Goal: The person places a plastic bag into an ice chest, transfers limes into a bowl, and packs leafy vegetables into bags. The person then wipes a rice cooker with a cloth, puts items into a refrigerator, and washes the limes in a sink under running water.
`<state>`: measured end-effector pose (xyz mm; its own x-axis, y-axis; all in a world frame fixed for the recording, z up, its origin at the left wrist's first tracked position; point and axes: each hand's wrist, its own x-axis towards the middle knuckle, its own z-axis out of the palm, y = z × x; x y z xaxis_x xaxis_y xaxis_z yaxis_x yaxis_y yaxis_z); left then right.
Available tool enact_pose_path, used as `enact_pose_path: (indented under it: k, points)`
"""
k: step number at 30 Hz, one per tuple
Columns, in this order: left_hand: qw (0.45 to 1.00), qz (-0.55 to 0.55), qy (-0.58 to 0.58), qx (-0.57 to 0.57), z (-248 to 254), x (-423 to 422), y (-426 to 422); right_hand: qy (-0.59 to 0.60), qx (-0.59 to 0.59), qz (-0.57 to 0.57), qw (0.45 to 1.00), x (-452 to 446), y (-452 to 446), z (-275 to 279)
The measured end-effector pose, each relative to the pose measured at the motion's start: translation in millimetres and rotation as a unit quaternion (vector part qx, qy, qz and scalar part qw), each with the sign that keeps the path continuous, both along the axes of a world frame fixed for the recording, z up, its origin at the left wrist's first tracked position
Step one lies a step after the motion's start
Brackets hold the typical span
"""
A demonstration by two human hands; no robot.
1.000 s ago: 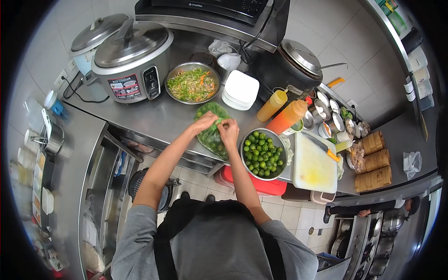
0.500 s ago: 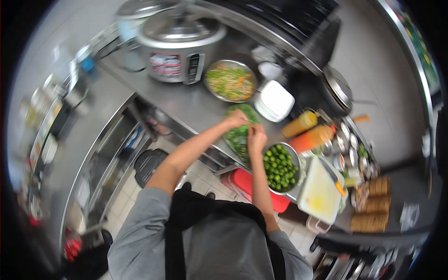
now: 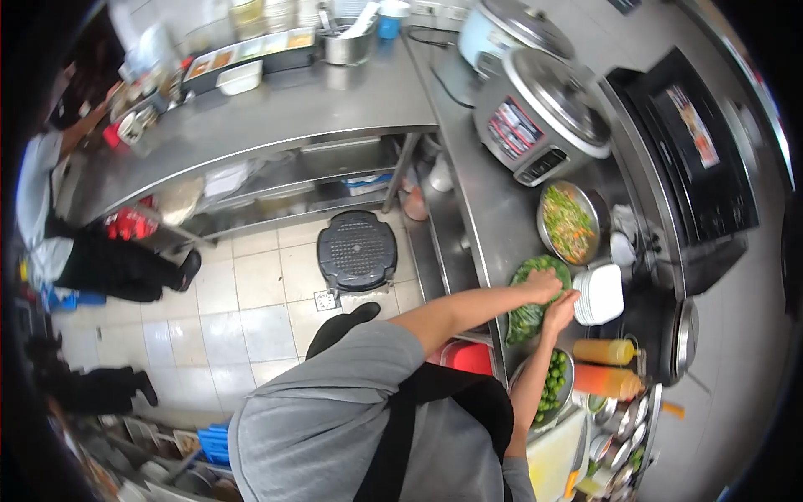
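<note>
Grip of left hand (image 3: 545,286) and right hand (image 3: 562,309) at green bag (image 3: 524,326): cannot tell; bowl (image 3: 570,376) at six o'clock could tip if right forearm (image 3: 533,372) drags its rim

Head cam, wide view, facing fwd/down from above.

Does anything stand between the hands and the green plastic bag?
Nothing visible does. The left hand is over the green plastic bag, the right hand close beside it; the stack of white dishes sits off to one side, not between.
</note>
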<state>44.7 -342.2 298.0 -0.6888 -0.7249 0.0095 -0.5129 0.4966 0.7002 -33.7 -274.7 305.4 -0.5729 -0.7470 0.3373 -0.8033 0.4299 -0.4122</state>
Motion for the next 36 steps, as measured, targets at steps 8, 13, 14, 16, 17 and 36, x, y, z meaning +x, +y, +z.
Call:
enact_pose_path:
  k: [8,13,14,16,17,36]
  points:
    - [0.983,-0.12,0.138,-0.002,2,54,16,0.008,-0.026,0.178,0.984,-77,-5,-46]
    - [0.955,-0.016,0.257,-0.149,-11,230,37,-0.079,-0.05,0.115,0.989,3,39,20]
    - [0.961,0.046,0.227,-0.148,-33,271,40,0.0,-0.14,0.127,0.982,21,45,15]
    - [0.95,0.217,0.168,-0.149,-77,376,62,0.163,-0.223,0.105,0.955,83,51,15]
    - [0.941,0.303,0.105,-0.108,-100,437,82,0.155,-0.222,0.1,0.957,122,50,10]
    - [0.154,0.907,0.265,0.289,-338,782,717,-0.285,0.072,0.794,0.533,906,115,-6]
